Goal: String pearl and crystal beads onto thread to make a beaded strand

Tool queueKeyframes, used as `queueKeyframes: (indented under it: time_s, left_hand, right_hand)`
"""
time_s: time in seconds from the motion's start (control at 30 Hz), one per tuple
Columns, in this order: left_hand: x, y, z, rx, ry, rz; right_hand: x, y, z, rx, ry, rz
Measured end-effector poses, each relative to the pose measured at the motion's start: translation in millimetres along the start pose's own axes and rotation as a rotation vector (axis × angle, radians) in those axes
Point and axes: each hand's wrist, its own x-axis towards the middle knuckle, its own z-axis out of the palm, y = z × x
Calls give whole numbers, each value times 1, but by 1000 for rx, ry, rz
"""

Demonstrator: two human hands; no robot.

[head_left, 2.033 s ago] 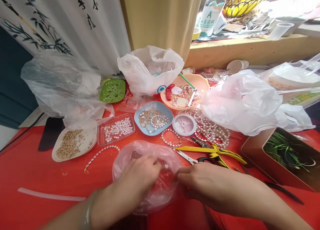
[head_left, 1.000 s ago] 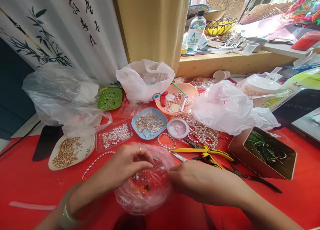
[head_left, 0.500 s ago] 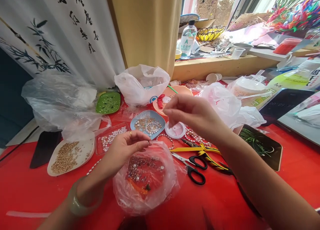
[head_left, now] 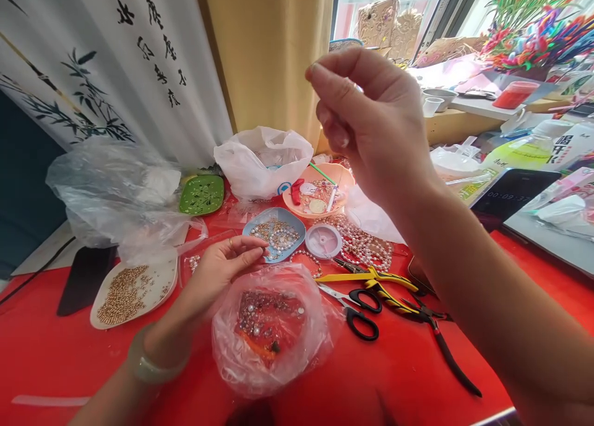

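Note:
My right hand is raised high above the red table, thumb and forefinger pinched together on something too small to make out. My left hand, wearing a ring and a pale green bangle, hovers low at the rim of a small clear plastic bag of mixed beads, its fingertips pinched together near the blue dish of gold and pearl pieces. What sits between those fingertips is not visible.
Black-handled scissors and yellow-handled pliers lie right of the bag. Behind are a thread spool, pearl strands, a peach bowl, a plate of gold beads, white plastic bags and a phone.
My right hand left the bead bag and rose from table height to well above the dishes, staying pinched. My left hand shifted slightly left off the bag's rim. The view tilted upward.

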Motion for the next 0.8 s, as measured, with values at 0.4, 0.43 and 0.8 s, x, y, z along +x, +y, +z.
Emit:
queueKeyframes:
  time_s: [0.4, 0.43, 0.8]
  left_hand:
    - [0, 2, 1, -163, -6, -82]
    - [0, 2, 1, -168, -5, -79]
    - [-3, 1, 6, -230, -10, -104]
  right_hand:
    - [-31, -10, 2, -167, -64, 0]
    - [-39, -6, 1, -203, -85, 17]
    - [-80, 36, -6, -201, -299, 280]
